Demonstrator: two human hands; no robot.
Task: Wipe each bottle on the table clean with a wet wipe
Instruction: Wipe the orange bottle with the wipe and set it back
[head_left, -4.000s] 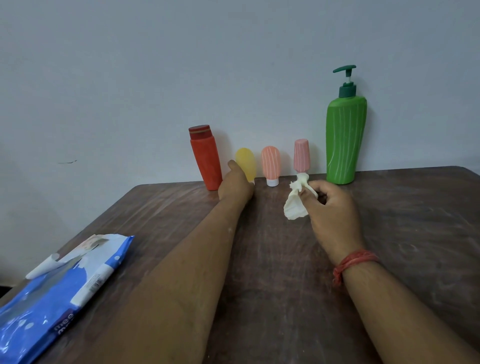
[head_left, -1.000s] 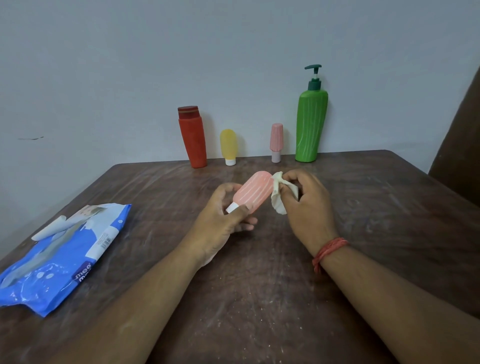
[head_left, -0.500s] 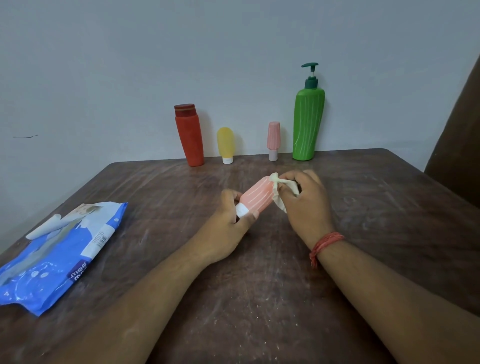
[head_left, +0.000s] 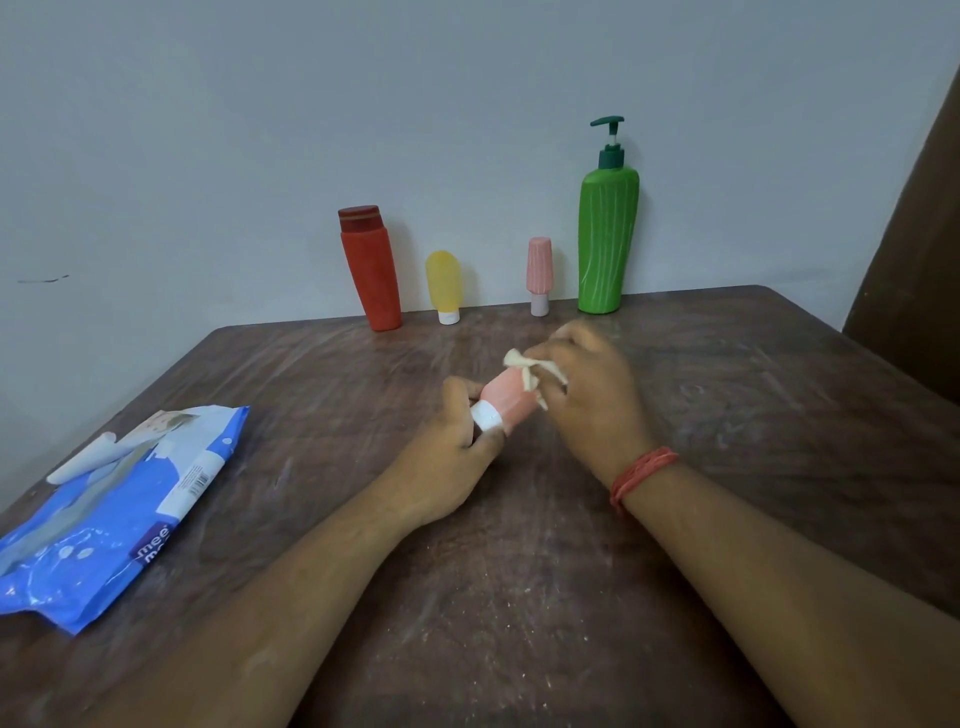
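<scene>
Left hand (head_left: 447, 457) grips salmon bottle (head_left: 506, 400); right hand (head_left: 592, 395) presses wipe (head_left: 524, 371) against it.

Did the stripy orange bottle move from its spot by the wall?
Yes. The orange bottle left the gap between the yellow bottle and pink bottle, coming toward the person.

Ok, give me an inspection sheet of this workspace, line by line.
Surface: brown wooden table, scuffed with pale dusty streaks.
Job's things: salmon bottle held off the table; wet wipe against it; red bottle, yellow bottle, pink bottle, green pump bottle upright along the wall.
Clutter: blue wipes pack, flap open.
Grippers: left hand grips the cap end; right hand holds the wipe.
Cables: nothing seen.
Surroundings: plain wall.
</scene>
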